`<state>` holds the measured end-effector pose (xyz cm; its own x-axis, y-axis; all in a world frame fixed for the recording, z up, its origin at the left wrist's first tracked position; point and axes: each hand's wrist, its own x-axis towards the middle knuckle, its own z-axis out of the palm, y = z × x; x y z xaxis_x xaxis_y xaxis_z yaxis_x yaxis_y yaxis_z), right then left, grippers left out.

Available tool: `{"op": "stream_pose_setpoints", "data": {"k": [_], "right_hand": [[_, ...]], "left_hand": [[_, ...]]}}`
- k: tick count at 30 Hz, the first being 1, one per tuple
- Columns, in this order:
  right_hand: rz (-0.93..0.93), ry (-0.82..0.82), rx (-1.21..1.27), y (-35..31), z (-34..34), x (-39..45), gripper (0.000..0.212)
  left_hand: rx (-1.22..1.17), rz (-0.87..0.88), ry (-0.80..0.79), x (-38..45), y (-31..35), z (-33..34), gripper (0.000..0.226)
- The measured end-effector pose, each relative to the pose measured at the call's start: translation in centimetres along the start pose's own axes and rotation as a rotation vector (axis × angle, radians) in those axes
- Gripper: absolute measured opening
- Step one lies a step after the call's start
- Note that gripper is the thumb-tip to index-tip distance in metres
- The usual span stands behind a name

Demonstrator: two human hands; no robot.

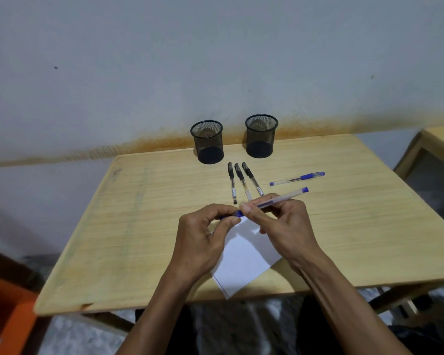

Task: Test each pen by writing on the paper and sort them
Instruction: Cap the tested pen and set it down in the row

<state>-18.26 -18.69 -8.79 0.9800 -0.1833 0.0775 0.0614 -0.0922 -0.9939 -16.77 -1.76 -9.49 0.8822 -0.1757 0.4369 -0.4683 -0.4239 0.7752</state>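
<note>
Both hands hold one blue pen (280, 199) above the white paper (244, 262). My right hand (285, 226) grips its clear barrel, the blue end pointing up to the right. My left hand (203, 237) pinches the pen's blue cap end (235, 214). Three black pens (241, 181) lie side by side on the wooden table (139, 226), just beyond my hands. Another blue pen (296, 178) lies to their right. Two black mesh cups, the left cup (207, 142) and the right cup (261, 135), stand at the table's far edge; both look empty.
A grey wall with an orange stain runs behind the table. A second wooden table (431, 149) stands at the right. An orange object (3, 316) sits low at the left. The paper's near corner overhangs the table's front edge.
</note>
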Motion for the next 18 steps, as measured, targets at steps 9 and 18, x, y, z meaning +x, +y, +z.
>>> {"op": "stream_pose_setpoints", "data": {"k": [9, 18], "right_hand": [[-0.073, -0.009, -0.143, -1.1, -3.9, 1.0, 0.015], [-0.307, -0.109, -0.816, -1.6, -2.2, 2.1, 0.013]], "left_hand": [[0.004, -0.072, -0.122, 1.2, -1.0, -1.2, 0.015], [-0.032, -0.088, -0.118, 3.9, -1.0, -1.6, 0.016]]}}
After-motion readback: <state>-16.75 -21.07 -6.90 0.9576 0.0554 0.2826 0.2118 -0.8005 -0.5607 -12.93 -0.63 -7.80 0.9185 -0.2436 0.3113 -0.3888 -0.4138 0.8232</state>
